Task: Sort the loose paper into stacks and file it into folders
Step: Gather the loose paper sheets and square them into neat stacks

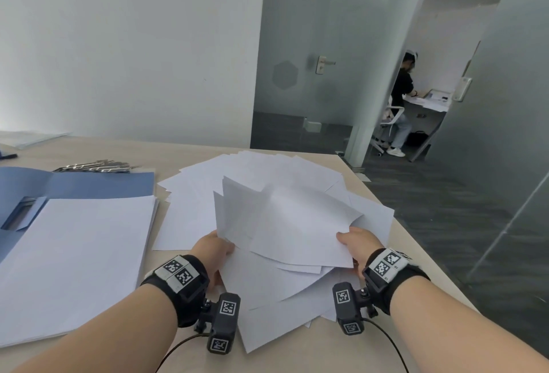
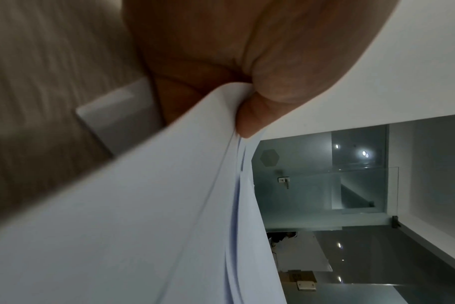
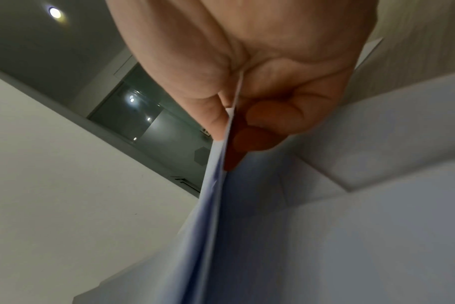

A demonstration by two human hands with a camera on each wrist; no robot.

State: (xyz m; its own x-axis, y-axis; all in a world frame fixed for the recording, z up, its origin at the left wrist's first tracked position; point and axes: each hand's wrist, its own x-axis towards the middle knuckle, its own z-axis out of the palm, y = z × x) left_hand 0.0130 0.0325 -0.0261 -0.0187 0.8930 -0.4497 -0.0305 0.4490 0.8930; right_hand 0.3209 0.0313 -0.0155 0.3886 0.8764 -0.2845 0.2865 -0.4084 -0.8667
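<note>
Both hands, the left hand [image 1: 214,249] and right hand [image 1: 361,243], pinch a small bundle of white paper sheets [image 1: 285,221] by its near corners. It is raised above the scattered white loose paper pile [image 1: 267,292] on the pale wooden bench [image 1: 416,253].

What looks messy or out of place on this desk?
The loose paper pile is fanned out askew, its corners pointing every way, unlike the squared stack on the open blue folder. The bundle of sheets held by the left hand and right hand is uneven too. Nothing looks torn or spilled.
</note>
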